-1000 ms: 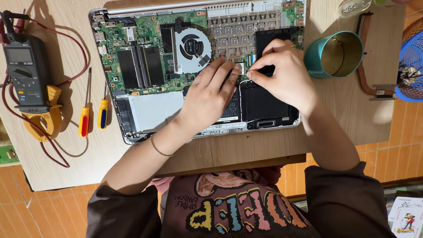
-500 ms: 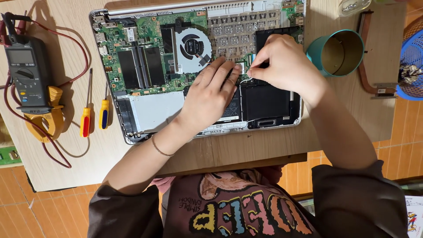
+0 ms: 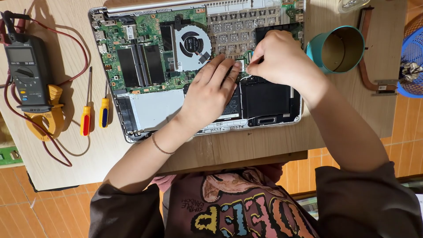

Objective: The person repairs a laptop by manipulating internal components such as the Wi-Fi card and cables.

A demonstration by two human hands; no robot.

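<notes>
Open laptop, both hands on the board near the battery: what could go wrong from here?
1. Right hand pinches something small at the battery's top edge; a slip could strain the thin white wire there.
2. Left hand rests on bare components of the laptop: pressure or static risk.
3. The teal cup lies on its side beside the laptop and might roll.

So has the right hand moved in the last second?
Yes: the right hand went up the open laptop, away from the black battery, toward the keyboard side.
</notes>
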